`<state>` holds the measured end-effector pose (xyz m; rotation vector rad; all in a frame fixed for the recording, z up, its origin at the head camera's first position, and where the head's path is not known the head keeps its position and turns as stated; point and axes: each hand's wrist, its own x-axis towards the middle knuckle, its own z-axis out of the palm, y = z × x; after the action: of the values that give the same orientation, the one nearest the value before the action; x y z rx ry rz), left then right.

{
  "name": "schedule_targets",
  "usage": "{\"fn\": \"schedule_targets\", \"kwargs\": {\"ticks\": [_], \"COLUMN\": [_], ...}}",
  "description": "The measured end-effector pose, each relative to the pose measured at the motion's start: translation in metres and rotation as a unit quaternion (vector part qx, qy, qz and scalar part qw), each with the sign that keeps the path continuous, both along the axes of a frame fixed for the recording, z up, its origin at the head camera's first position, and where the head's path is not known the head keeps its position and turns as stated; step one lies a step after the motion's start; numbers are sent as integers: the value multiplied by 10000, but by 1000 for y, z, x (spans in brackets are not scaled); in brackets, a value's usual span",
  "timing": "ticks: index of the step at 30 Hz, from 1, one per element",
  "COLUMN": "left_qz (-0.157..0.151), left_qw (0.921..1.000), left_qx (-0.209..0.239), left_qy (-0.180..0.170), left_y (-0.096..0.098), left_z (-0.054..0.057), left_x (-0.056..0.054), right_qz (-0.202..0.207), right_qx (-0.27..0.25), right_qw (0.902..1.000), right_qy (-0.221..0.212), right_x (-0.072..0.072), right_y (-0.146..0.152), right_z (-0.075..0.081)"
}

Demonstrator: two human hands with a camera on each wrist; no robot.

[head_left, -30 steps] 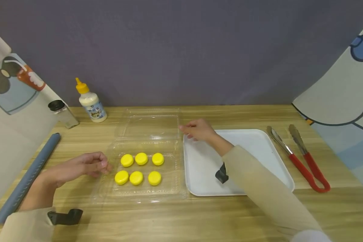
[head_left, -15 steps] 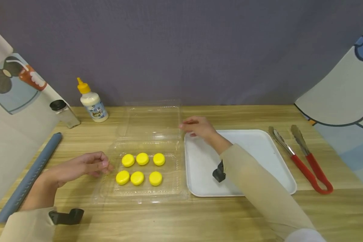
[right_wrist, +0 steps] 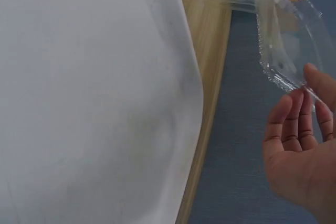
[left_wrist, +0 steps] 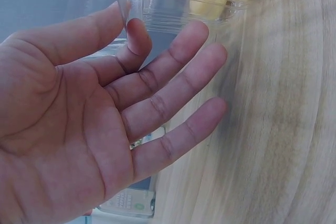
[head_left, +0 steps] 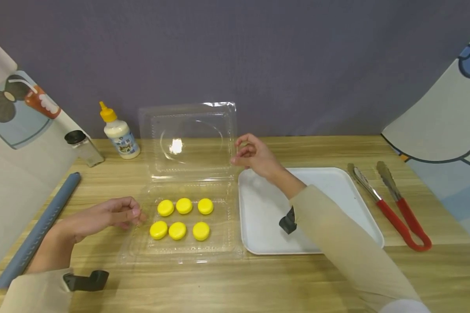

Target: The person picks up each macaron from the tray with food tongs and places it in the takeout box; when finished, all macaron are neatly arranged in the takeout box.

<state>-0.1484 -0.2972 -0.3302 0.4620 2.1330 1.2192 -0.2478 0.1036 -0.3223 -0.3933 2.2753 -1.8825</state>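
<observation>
A clear plastic clamshell box [head_left: 219, 245] lies at the left middle in the head view, with several round yellow pieces [head_left: 178, 231] in two rows in its base. Its hinged lid [head_left: 196, 152] stands raised and tilted at the back. My left hand [head_left: 95, 217] holds the base's left rim; in the left wrist view the thumb and index finger [left_wrist: 137, 38] pinch the plastic edge while the other fingers extend loosely. With thumb and fingertips, my right hand [head_left: 260, 158] pinches the lid's right edge, as the right wrist view shows.
A white tray [head_left: 258, 221] lies beside the box, under my right forearm. Red-handled tongs [head_left: 403, 217] rest at the right. At the left are a grey-blue bar [head_left: 39, 230], a capped jar [head_left: 84, 148] and a yellow-topped bottle [head_left: 119, 134]. A dark wall [head_left: 297, 69] rises behind.
The lid has swung up from lying nearly flat at the back to a tilted stand. My right hand has risen with its edge. The left hand stays in place.
</observation>
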Motion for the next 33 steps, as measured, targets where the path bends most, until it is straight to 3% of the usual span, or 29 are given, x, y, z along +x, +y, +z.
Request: {"fn": "schedule_targets", "kwargs": {"ticks": [19, 33], "left_qz": [80, 206], "left_qw": [9999, 9993], "left_qx": [-97, -121], "left_qy": [91, 276], "left_y": [2, 8], "left_z": [-3, -3], "left_x": [2, -1], "right_qz": [-75, -324], "right_qx": [152, 26], "right_qw": [9917, 9904], "right_qy": [1273, 1343], "right_x": [9, 9], "right_y": [3, 3], "right_z": [28, 40]}}
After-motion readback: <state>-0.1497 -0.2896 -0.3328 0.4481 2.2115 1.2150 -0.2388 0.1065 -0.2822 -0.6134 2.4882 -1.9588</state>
